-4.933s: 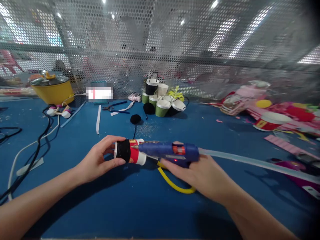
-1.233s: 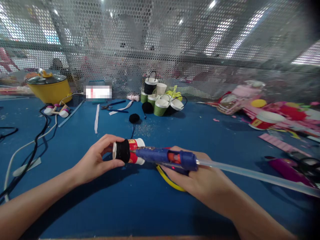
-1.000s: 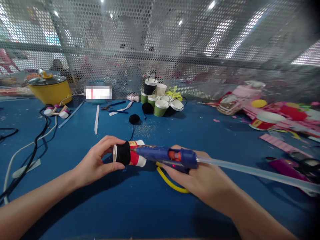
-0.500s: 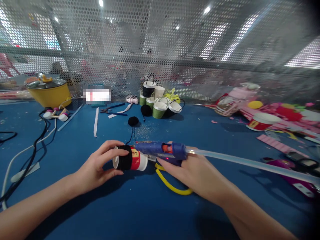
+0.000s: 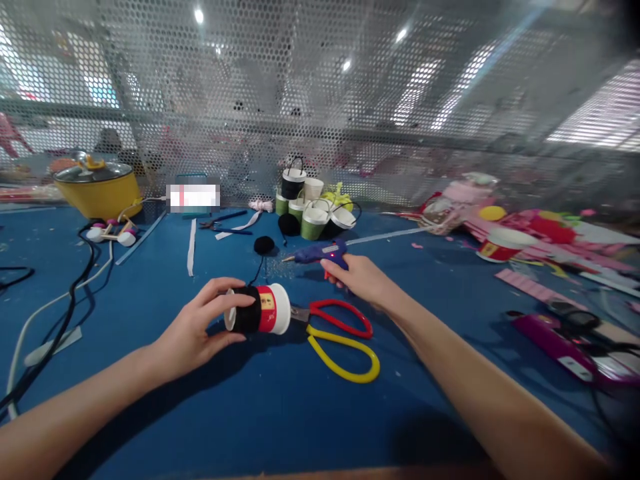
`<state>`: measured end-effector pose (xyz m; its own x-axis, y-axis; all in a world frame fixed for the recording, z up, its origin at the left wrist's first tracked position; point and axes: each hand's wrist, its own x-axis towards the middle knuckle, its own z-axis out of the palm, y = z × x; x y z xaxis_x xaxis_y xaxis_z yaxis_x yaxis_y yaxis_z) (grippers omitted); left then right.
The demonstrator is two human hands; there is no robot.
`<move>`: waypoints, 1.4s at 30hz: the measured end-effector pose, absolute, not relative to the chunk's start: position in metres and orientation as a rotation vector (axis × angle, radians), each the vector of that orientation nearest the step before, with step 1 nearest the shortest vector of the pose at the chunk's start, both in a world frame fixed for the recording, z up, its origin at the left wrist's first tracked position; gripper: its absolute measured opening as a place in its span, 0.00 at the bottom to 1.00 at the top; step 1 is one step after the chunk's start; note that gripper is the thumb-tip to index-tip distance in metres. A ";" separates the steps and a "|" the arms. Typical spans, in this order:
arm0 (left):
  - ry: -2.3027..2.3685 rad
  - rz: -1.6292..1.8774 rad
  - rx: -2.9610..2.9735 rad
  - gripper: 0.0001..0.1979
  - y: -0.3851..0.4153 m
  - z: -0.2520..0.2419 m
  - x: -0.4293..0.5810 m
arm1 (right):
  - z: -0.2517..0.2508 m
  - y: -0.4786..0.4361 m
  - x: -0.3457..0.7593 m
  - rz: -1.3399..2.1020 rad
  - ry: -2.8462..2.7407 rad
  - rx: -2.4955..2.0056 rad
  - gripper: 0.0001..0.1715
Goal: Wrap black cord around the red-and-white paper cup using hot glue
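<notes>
My left hand (image 5: 200, 327) grips a paper cup (image 5: 275, 309) lying on its side, with black yarn (image 5: 246, 310) wrapped around its lower half and a red printed band showing beside it. A strand runs from the cup up to a small black yarn ball (image 5: 264, 245). Farther away, my right hand (image 5: 357, 277) is closed on the handle of a blue hot glue gun (image 5: 320, 252), whose nozzle points left; a clear glue stick trails behind it. Between the hands lie scissors (image 5: 345, 360) with one red and one yellow handle, blades partly hidden behind the cup.
Several yarn-wrapped cups (image 5: 315, 221) are stacked by the mesh screen (image 5: 250, 80). Pliers (image 5: 227, 223) and white strips lie to their left. A yellow pot (image 5: 100, 190) and cables occupy the far left. At right are a purple power strip (image 5: 555, 347), another paper cup (image 5: 500, 245) and pink craft materials.
My right hand has carried the glue gun away from the cup's rim, forward across the table, uncovering the scissors. My left hand keeps its hold on the cup.
</notes>
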<state>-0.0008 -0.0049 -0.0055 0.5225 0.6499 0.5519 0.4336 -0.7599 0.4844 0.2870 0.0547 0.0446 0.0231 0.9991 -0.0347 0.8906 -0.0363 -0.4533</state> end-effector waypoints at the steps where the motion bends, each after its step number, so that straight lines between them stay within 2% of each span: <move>1: 0.904 1.076 2.479 0.16 -0.005 -0.006 -0.001 | 0.039 0.061 0.289 0.476 -1.943 -2.043 0.20; 7: 0.882 1.079 2.477 0.16 -0.006 -0.006 -0.001 | 0.033 0.070 0.276 0.197 -1.977 -2.062 0.13; 9: 0.871 1.067 2.467 0.17 -0.007 -0.006 0.000 | 0.042 0.063 0.260 0.206 -2.055 -1.963 0.16; 11: 0.859 1.052 2.460 0.17 -0.007 -0.006 0.000 | 0.050 0.055 0.238 0.379 -2.177 -1.801 0.24; 13: 0.847 1.038 2.461 0.17 -0.007 -0.006 0.000 | 0.056 0.049 0.217 0.853 -2.245 -1.539 0.30; 15: 0.828 1.038 2.466 0.17 -0.007 -0.006 0.001 | 0.059 0.046 0.199 1.078 -2.251 -1.436 0.29; 18: 0.790 1.043 2.466 0.16 -0.007 -0.005 0.001 | 0.060 0.044 0.187 1.163 -2.153 -1.376 0.19; 21: 0.794 1.029 2.418 0.18 -0.008 -0.004 0.000 | 0.062 0.041 0.187 1.145 -1.966 -1.335 0.11; 26: 0.813 1.025 2.028 0.27 -0.010 0.000 0.002 | 0.068 0.036 0.201 1.039 -1.824 -1.225 0.12; 32: 0.790 0.927 1.803 0.22 -0.013 0.004 0.008 | 0.064 0.040 0.206 0.938 -1.840 -1.150 0.13; 42: 0.671 1.036 2.058 0.24 -0.017 0.003 0.007 | 0.057 0.039 0.199 0.921 -1.959 -1.298 0.12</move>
<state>0.0075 -0.0167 0.0028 0.5403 0.7082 0.4545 0.1243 -0.6013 0.7893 0.1991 0.0387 0.0569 -0.3350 0.9360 0.1084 0.5134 0.2778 -0.8120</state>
